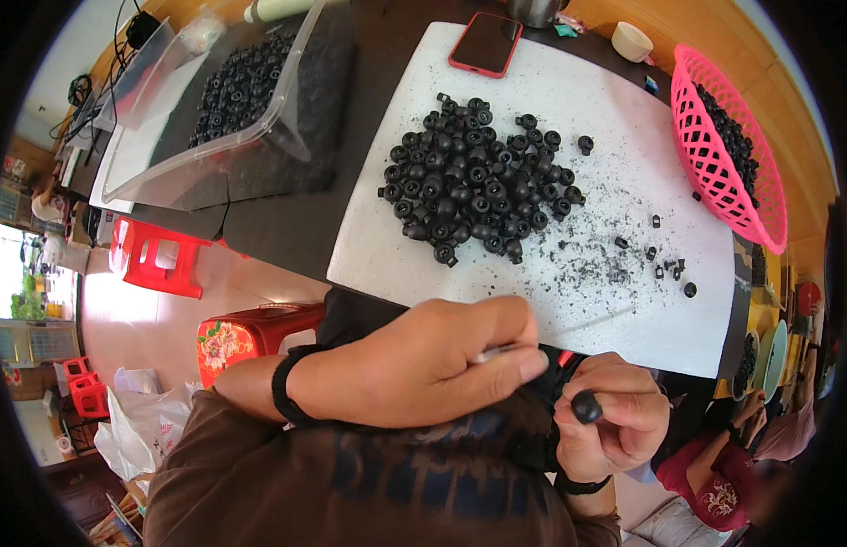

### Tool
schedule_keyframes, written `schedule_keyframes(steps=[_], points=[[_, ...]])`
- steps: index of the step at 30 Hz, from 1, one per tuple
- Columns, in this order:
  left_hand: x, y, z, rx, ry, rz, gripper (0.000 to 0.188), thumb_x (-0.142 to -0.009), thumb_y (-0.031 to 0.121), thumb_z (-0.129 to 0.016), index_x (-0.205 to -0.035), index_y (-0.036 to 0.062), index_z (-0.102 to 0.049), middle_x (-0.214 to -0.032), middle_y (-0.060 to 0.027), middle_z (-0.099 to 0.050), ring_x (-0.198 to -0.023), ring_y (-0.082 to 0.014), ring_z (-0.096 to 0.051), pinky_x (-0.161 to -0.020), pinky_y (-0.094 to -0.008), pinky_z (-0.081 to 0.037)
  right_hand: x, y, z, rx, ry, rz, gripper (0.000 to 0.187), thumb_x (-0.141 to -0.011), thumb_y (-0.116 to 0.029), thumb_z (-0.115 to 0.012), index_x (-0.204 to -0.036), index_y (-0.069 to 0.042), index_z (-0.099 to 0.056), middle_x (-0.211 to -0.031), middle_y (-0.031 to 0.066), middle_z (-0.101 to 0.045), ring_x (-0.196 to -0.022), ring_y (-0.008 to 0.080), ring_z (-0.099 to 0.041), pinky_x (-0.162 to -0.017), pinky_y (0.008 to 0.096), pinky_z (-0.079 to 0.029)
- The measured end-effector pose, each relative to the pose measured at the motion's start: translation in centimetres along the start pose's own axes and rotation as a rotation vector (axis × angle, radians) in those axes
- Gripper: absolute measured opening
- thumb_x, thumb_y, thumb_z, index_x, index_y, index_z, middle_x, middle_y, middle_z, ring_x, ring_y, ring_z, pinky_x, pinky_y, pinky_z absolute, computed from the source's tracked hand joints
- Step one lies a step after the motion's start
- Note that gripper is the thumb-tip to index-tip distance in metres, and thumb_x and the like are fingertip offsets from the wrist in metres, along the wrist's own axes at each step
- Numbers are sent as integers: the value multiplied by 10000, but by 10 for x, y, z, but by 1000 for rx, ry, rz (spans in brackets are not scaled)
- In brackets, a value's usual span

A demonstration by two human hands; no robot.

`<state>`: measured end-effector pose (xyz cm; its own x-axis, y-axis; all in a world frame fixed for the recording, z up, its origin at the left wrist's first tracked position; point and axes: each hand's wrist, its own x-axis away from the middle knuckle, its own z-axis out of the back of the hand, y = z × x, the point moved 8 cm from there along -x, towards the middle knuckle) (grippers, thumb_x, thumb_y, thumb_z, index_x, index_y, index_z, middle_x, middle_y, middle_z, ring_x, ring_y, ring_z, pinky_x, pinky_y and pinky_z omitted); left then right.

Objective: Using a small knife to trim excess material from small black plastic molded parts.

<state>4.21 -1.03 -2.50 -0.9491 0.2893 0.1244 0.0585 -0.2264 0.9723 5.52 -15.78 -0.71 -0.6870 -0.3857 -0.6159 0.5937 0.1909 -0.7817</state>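
Probably for control, the left fingers [531,366] pinch a slim object [494,353], the right fingers [640,410] a rounded black piece [585,407].

Black heap [473,182] in way, near-left board [364,251] free

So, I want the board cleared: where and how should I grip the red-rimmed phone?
Probably midway along its two long edges, coming down from above. The phone lies flat, screen up, with both red-edged sides free to pinch. The heap of black pieces sits on its near side on the white board, so a low reach from there could brush the pieces.
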Motion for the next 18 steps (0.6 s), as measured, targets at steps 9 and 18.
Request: schedule_keyframes(steps=[9, 18], points=[[-13, 8, -14, 289, -185, -53, 177, -932, 200, -518, -909, 25, -532, -715, 3, -497, -671, -49, -431, -588, -230, -372, -21, -9, 5, 139, -37, 40, 421, -626, 11, -798, -945, -45, -529, -762, 127, -608, -600, 200, -590, -524, 302, -441], [9, -33, 15, 252, 57, 90, 189, -914, 216, -523, -861, 35, -527, -687, 18, -460, -639, -51, -387, -571, -225, -341, -149, 20, 186, 793, 422, -168, 304, -843, -149, -632, -1074, 28, -543, -892, 51, -586, -730, 86, -504, -653, 215, -414]])
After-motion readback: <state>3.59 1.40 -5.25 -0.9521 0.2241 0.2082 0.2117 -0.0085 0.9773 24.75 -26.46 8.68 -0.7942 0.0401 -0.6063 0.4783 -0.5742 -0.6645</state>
